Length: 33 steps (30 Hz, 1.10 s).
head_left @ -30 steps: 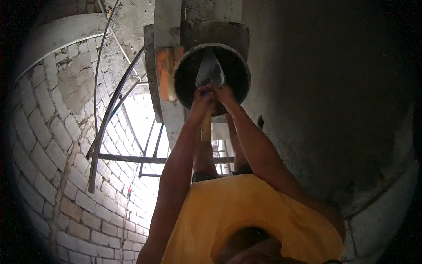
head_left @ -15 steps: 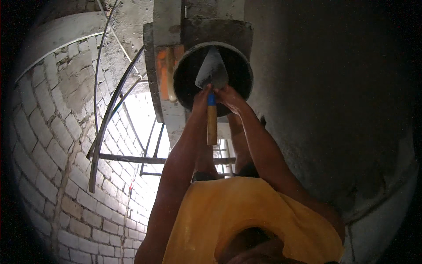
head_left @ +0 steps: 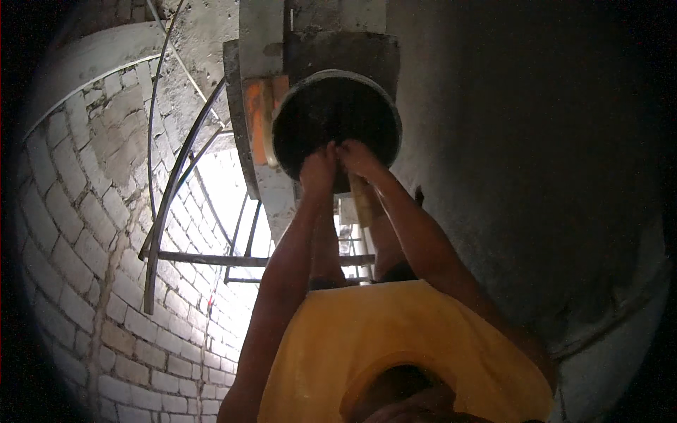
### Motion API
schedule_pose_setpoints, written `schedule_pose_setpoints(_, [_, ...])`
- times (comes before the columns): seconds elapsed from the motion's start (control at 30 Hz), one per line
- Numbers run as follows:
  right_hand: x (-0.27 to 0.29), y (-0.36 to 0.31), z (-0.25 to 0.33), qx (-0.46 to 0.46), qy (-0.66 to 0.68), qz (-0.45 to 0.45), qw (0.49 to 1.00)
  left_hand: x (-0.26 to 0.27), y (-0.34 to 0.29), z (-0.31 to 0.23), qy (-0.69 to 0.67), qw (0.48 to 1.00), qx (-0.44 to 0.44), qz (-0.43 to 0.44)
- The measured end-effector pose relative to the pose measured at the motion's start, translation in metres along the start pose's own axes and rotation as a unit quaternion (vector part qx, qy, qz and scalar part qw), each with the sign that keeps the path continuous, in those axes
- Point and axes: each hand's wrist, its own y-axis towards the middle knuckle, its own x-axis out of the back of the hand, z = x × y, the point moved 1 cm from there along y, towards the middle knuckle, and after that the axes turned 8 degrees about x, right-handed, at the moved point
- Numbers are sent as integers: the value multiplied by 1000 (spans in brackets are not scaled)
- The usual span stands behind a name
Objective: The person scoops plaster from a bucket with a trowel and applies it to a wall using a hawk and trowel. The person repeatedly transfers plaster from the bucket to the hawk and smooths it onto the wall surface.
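Observation:
Both of my hands meet over the near side of a round black bucket [head_left: 288, 156], fingers drawn in. My right hand [head_left: 361, 159] is closed on a trowel, whose wooden handle [head_left: 362, 203] sticks out below the hand, slanting back toward me. Its blade does not show against the dark bucket. My left hand [head_left: 319, 168] is closed with its fingertips beside the right ones; what it pinches, if anything, is hidden. An orange float [head_left: 254, 116] with a pale handle lies left of the bucket. What is inside the bucket is too dark to tell.
Boards [head_left: 262, 42] lie beneath the bucket and float. Bent metal bars [head_left: 169, 190] and a crossbar [head_left: 211, 259] stand at the left, before a block wall [head_left: 63, 233]. A dark plastered wall [head_left: 508, 176] fills the right side.
The trowel has turned: its broad blade, plain to see before, no longer shows. Its handle has swung from between my forearms to beneath my right hand.

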Motion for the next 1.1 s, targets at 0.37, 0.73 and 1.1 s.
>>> schedule_pose_setpoints(0.37, [-26,68,-41,67,-228,-16,971,-64,60,43,-460,874,130,85])
schedule_pose_setpoints(0.73, [21,102,-81,-20,91,-63,994,-54,72,22,-586,788,168,84])
schedule_pose_setpoints(1.1, [19,52,73,102,-19,-58,993,-66,77,41,-268,935,-227,46])
